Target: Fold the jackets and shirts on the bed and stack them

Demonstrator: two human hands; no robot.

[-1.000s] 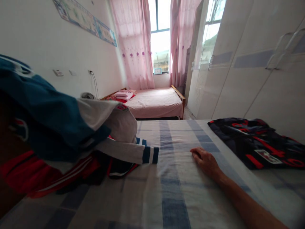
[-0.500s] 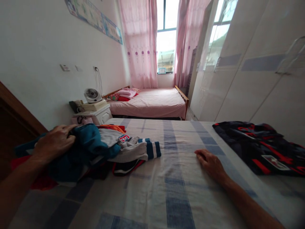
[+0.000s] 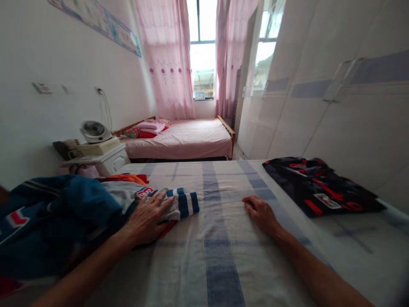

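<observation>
My left hand (image 3: 148, 215) lies flat, fingers spread, on a grey garment with a red-and-white letter patch and a striped blue-and-white cuff (image 3: 188, 204). Left of it is a heap with a teal garment (image 3: 86, 200) on top; an orange piece (image 3: 140, 178) shows behind. Part of the grey garment is covered by my hand and forearm. My right hand (image 3: 260, 212) rests on the checked bedsheet (image 3: 217, 256) with its fingers loosely curved and nothing in them. To its right lies a black-and-red garment (image 3: 319, 183), folded flat.
Beyond this bed stands another bed with a pink sheet (image 3: 191, 136) and folded bedding (image 3: 150, 128). A white nightstand (image 3: 116, 162) with a small fan (image 3: 95, 131) is at the left. White wardrobe doors (image 3: 287, 119) line the right side.
My left hand has left the teal garment and moved right onto the grey one, its fingers now spread. The teal garment lies further left and nearer. My right hand stays on the sheet.
</observation>
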